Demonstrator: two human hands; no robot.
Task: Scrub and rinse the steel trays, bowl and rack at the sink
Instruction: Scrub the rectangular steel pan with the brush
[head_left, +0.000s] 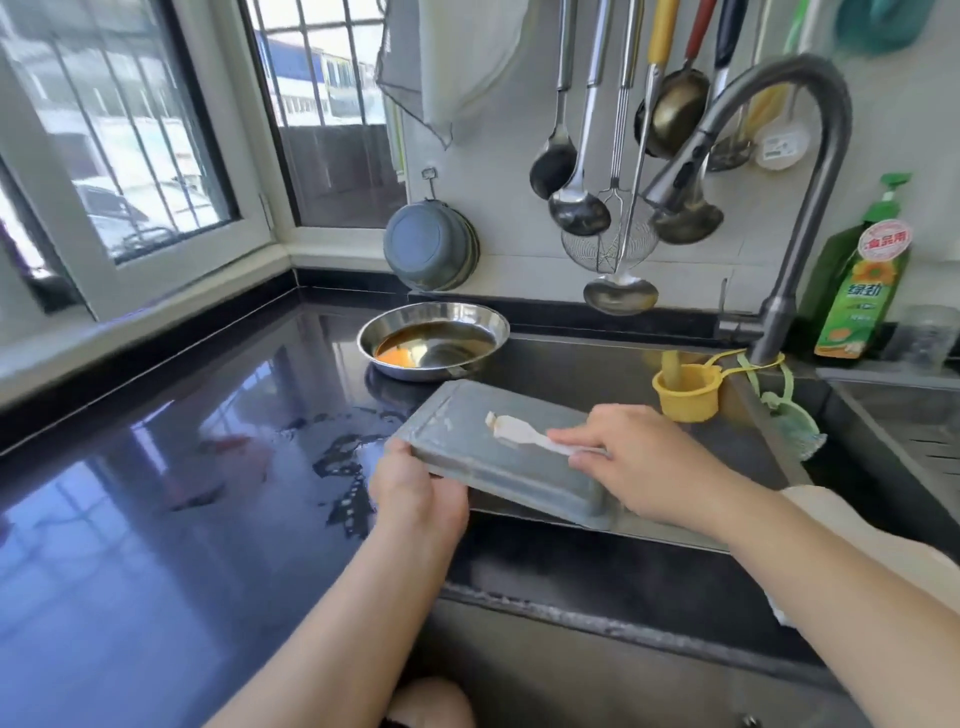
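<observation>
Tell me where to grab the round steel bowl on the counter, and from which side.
Take the bowl by its flared rim at the near left edge, coming from the counter side with the left hand. The rim is wide and shallow, so a thumb-over pinch should hold. Keep it level, since brown and orange liquid pools inside. The tray sits close on the near right, crowding that side.
</observation>
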